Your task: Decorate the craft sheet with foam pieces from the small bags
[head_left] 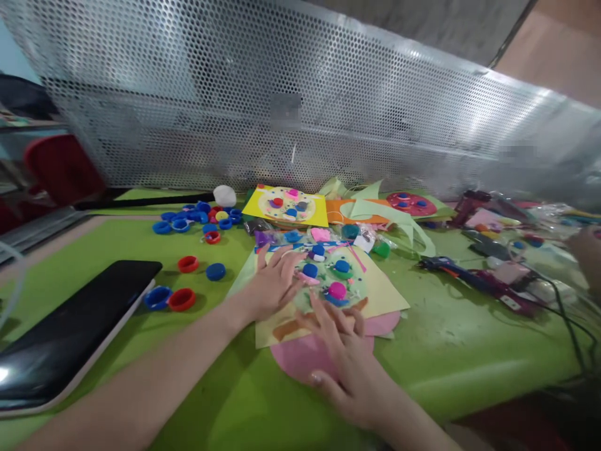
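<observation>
A pale yellow sheet lies on the green table, bearing blue caps, a pink cap and a brown strip near its lower edge. My left hand rests at the sheet's left side, fingers spread, its fingertips beside a blue cap. Over the sheet's lower part is my right hand, fingers apart, holding nothing. Pink round paper shows from under the sheet, partly covered by my right hand.
A black phone lies at the left, near red and blue bottle caps. Behind stand a yellow card and a perforated metal panel. Glue guns with cables are at the right, where another person's hand shows.
</observation>
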A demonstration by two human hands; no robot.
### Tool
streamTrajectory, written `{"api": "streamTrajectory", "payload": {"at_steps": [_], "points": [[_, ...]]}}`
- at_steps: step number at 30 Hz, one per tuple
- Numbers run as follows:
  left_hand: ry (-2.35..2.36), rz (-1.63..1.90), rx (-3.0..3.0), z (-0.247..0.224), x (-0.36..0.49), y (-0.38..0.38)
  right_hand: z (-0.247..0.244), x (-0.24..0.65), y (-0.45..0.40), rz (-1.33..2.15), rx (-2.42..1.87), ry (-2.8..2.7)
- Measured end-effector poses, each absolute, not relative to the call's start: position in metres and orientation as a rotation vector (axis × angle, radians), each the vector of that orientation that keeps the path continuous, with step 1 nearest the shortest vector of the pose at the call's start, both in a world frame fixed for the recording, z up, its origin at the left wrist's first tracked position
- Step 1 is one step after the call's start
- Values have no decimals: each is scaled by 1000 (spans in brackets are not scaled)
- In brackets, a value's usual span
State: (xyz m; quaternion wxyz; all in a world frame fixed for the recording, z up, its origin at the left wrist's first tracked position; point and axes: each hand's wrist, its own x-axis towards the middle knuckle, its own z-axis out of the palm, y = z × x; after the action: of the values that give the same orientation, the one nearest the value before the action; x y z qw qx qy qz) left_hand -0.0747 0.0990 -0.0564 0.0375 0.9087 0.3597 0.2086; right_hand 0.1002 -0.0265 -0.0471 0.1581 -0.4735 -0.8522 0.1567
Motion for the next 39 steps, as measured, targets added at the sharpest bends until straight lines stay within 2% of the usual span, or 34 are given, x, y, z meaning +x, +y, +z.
{"api": "streamTrajectory", "payload": {"at_steps": [7,13,16,21,24,28,33,39], "points": [[1044,701,2765,-21,-89,56,-52,97,-26,600,-1376,-2334],[1033,647,2822,-43,-101,1,-52,102,-26,775,-1423,-2160],[1028,594,2907,-52,-104,-4,-55,111,-29,742,-1361,-2001],[992,641,2876,-37,-100,13,-50,131,-26,611,-1366,-2126],[1174,647,2787,-31,-86,43,-43,138,-18,631,-1344,-2338],[1558,752,2550,-45,-67,85,-40,138,-7,514,-1278,-2568],[1583,689,2510,-65,-65,102,-47,136,-9,482,-1299,-2578],[1599,639,2496,-68,-69,102,-50,144,-19,492,-1358,-2594]]}}
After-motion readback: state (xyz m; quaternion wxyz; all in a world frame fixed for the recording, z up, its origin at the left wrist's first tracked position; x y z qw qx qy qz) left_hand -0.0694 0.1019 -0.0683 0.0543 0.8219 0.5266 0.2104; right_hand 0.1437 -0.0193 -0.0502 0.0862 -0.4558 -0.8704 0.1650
